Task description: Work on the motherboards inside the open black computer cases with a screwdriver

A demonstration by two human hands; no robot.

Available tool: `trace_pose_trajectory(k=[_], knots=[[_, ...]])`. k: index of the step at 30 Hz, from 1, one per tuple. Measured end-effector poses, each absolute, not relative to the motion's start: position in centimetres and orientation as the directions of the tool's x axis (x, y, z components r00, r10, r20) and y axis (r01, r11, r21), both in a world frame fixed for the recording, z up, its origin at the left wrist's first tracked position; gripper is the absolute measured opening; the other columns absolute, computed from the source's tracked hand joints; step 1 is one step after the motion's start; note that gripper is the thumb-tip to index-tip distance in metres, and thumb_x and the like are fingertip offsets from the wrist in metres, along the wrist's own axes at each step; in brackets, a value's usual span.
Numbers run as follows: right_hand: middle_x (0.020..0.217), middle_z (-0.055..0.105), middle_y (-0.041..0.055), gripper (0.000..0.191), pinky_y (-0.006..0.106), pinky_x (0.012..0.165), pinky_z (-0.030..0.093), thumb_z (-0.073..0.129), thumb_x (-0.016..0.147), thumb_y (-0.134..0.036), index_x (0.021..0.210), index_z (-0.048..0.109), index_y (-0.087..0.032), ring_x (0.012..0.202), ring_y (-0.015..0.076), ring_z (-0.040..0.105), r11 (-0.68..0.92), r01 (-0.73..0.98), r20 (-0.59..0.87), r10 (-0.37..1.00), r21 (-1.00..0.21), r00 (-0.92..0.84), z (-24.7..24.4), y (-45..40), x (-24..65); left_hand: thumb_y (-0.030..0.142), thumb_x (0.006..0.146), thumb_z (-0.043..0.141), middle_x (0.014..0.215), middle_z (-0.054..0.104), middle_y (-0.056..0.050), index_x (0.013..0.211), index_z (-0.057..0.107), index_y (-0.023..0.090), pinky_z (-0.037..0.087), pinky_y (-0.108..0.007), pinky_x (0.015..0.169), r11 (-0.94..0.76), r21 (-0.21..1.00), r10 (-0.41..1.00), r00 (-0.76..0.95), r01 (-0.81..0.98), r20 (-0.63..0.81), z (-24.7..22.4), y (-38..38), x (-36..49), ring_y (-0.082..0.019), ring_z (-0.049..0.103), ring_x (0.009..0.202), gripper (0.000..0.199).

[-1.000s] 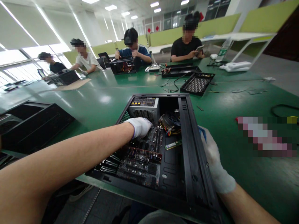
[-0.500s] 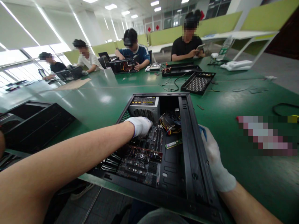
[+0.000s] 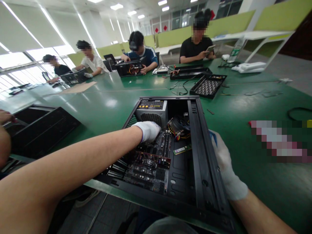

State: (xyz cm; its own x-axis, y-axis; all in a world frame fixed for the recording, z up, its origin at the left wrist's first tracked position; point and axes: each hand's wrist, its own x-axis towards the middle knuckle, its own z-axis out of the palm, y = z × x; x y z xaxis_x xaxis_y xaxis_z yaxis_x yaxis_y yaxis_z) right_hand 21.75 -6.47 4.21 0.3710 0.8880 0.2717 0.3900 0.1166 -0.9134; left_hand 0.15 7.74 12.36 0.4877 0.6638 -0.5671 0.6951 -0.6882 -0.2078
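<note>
An open black computer case (image 3: 207, 185) lies in front of me at the table's edge. My left hand (image 3: 149, 131), in a white glove, reaches inside it, low over the motherboard (image 3: 146, 178) and close to the power supply (image 3: 154, 105). Its fingers curl downward, and the hand itself hides their tips. Against the case's right outer wall, my gloved right hand (image 3: 225, 165) holds on, its fingers partly out of sight. A green memory stick (image 3: 182, 149) rests loose on the case floor, below a bundle of cables (image 3: 179, 126).
Another black case (image 3: 46, 130) stands at the left, with a co-worker's hand (image 3: 6, 117) at it. Across the green table (image 3: 112, 94) several people sit with cases or a phone. A black perforated panel (image 3: 208, 86) and loose cables lie beyond my case. A blurred-out item (image 3: 278, 139) lies right.
At the far left, a co-worker's hand has come into view over the other case. My own hands keep nearly the same places; the whole view has shifted slightly.
</note>
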Motion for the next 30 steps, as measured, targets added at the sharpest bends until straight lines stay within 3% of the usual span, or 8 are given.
trace_pose_trajectory(k=[13,19,22,26,30], knots=[[0.119,0.071,0.0107,0.056,0.048,0.102,0.049,0.041,0.099,-0.069,0.126,0.065,-0.025,0.115,0.0299,0.064,0.122,0.401,0.284,0.883,-0.908,0.375,4.0,-6.5,21.8,0.028,0.068,0.081,0.124,0.075,-0.018,0.124,0.074,0.013,0.058,-0.039,0.098,-0.737,-0.199,0.612,0.513,0.646,-0.602,12.2,7.8,0.2,-0.034,0.072,0.113,0.058],[0.122,0.072,0.0108,0.055,0.047,0.104,0.051,0.042,0.1,-0.067,0.126,0.066,-0.025,0.117,0.0295,0.064,0.152,0.395,0.305,0.881,-0.906,0.362,4.4,-6.6,21.6,0.04,0.061,0.086,0.13,0.073,-0.019,0.132,0.068,0.015,0.056,-0.038,0.102,-0.704,-0.211,0.651,0.498,0.678,-0.573,12.2,7.9,0.1,-0.036,0.07,0.118,0.078],[0.124,0.072,0.0104,0.057,0.047,0.105,0.051,0.041,0.099,-0.068,0.128,0.067,-0.026,0.117,0.0298,0.066,0.137,0.382,0.281,0.892,-0.914,0.353,4.5,-6.7,21.8,0.047,0.065,0.083,0.131,0.072,-0.02,0.141,0.061,0.014,0.058,-0.04,0.099,-0.693,-0.164,0.661,0.529,0.702,-0.532,12.8,7.1,-0.2,-0.036,0.071,0.117,0.086],[0.127,0.072,0.0113,0.062,0.05,0.107,0.051,0.041,0.097,-0.071,0.127,0.07,-0.026,0.121,0.0324,0.065,0.077,0.396,0.226,0.911,-0.915,0.345,4.6,-6.4,22.6,0.05,0.083,0.062,0.128,0.073,-0.021,0.133,0.066,0.013,0.058,-0.043,0.096,-0.708,-0.084,0.647,0.596,0.701,-0.475,14.3,5.5,-0.4,-0.036,0.072,0.116,0.062],[0.132,0.072,0.013,0.07,0.053,0.11,0.049,0.045,0.09,-0.078,0.126,0.073,-0.025,0.126,0.0363,0.064,0.037,0.383,0.165,0.937,-0.923,0.307,5.1,-6.0,23.8,0.048,0.09,0.052,0.112,0.078,-0.019,0.112,0.072,0.014,0.059,-0.045,0.09,-0.717,-0.005,0.655,0.672,0.697,-0.345,16.4,3.8,-0.9,-0.036,0.075,0.106,0.045]])
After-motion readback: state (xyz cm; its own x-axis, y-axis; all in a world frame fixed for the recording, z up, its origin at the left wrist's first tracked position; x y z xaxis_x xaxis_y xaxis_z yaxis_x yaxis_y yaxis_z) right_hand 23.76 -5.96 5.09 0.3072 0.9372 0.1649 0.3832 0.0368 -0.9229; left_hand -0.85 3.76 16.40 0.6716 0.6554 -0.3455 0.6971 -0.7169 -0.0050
